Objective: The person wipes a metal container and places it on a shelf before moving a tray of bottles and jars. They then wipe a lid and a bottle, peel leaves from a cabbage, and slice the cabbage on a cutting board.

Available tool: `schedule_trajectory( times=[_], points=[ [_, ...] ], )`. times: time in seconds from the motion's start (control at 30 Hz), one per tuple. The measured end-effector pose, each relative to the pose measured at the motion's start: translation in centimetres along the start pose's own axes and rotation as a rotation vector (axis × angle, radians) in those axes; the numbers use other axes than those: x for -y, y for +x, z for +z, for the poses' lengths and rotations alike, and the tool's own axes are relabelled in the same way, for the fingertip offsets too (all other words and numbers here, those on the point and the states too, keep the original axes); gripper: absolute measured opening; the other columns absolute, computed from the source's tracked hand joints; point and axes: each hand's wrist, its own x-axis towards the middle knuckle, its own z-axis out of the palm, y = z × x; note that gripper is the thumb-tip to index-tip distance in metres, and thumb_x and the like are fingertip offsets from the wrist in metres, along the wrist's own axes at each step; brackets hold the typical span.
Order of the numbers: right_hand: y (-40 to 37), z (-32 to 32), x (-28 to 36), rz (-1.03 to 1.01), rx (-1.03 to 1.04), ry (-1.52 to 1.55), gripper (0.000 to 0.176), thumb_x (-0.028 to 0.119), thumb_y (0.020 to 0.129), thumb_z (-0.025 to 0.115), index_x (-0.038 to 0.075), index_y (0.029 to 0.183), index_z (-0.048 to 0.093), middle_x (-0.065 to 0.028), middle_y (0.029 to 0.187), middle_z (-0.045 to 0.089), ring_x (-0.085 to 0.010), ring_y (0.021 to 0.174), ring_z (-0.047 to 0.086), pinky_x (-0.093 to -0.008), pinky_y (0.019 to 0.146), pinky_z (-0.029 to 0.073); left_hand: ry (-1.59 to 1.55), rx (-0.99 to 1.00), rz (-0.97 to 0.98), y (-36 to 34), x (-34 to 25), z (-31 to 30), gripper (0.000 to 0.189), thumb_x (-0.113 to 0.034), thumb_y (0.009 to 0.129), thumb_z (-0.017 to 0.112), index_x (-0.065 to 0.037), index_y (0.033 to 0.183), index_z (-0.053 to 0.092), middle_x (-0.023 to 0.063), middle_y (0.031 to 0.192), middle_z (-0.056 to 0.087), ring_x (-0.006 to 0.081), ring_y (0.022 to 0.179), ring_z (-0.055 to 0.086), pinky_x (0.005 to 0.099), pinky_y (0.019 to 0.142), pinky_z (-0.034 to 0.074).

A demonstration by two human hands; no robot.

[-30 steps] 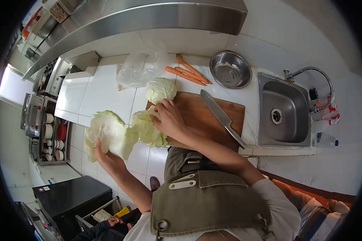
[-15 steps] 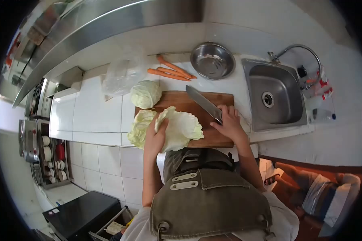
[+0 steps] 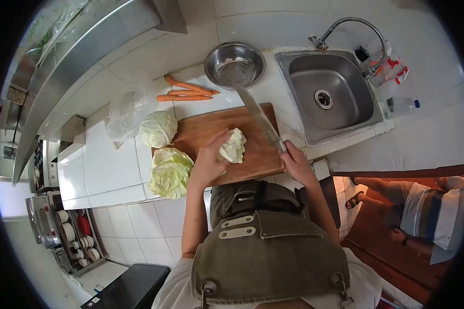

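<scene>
Wood underneath: board (image 3: 206, 129) set at the counter's front edge, close to the body, probably for easy reach. On it, right of middle, wedge (image 3: 233, 146) of cabbage, resting on the wood. Against its near-left side, left hand (image 3: 209, 162) cupped, fingers curled together over the top and touching, seemingly to steady a lump apt to rock. At the board's right front corner, right hand (image 3: 295, 164) clamped around the handle of knife (image 3: 257, 116). Blade slanting away toward bowl (image 3: 235, 64), tip over its rim, seemingly lifted, clear of the wedge and of the left fingers. Just off the board's left edge, leaves (image 3: 169, 172) in a loose heap on the tile, apparently kept aside to leave the wood free. At the back left corner, a rounder cabbage (image 3: 158, 129), partly on the board, bag (image 3: 126, 110) just beside it. Behind, carrots (image 3: 185, 91) side by side, near the bowl. Sink (image 3: 304, 82) off to the right. As for the wedge: pale yellow-green, nearly white in the folds, crinkled, layers tightly packed, ragged along the top, small beside the heap and the round cabbage.
</scene>
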Motion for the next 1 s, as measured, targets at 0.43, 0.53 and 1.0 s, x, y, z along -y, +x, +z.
schedule_trajectory(
  times=[0.43,0.53,1.0],
  points=[
    [6.0,6.1,1.2,-0.204,-0.099,0.187,0.031,0.029,0.087,0.067,-0.001,0.093,0.063,-0.009,0.074,0.063,-0.014,0.068,0.059,-0.0303,0.065,0.047,0.176,0.199,0.094,-3.4,-1.2,-0.1,0.046,-0.01,0.071,0.065,-0.008,0.116,0.064,0.0082,0.14,0.049,0.0363,0.14,0.029,0.0476,0.115,0.021],
    [6.4,6.9,1.6,-0.195,-0.063,0.18,0.033,0.028,0.082,0.072,-0.001,0.092,0.062,-0.0072,0.072,0.063,-0.0122,0.066,0.057,-0.0288,0.063,0.047,0.047,0.149,0.092,-2.8,0.2,0.6,0.032,-0.008,0.079,0.064,-0.006,0.111,0.066,0.0069,0.131,0.057,0.0338,0.134,0.04,0.0506,0.112,0.025],
    [6.0,6.4,2.3,-0.149,-0.097,0.376,0.047,0.015,0.074,0.081,-0.003,0.109,0.055,-0.0092,0.083,0.069,-0.0124,0.076,0.065,-0.027,0.07,0.051,-0.336,0.073,-0.135,1.1,2.1,1.8,0.033,-0.012,0.086,0.068,0.001,0.115,0.058,0.0093,0.105,0.066,0.0155,0.1,0.06,0.03,0.088,0.046]
  ],
)
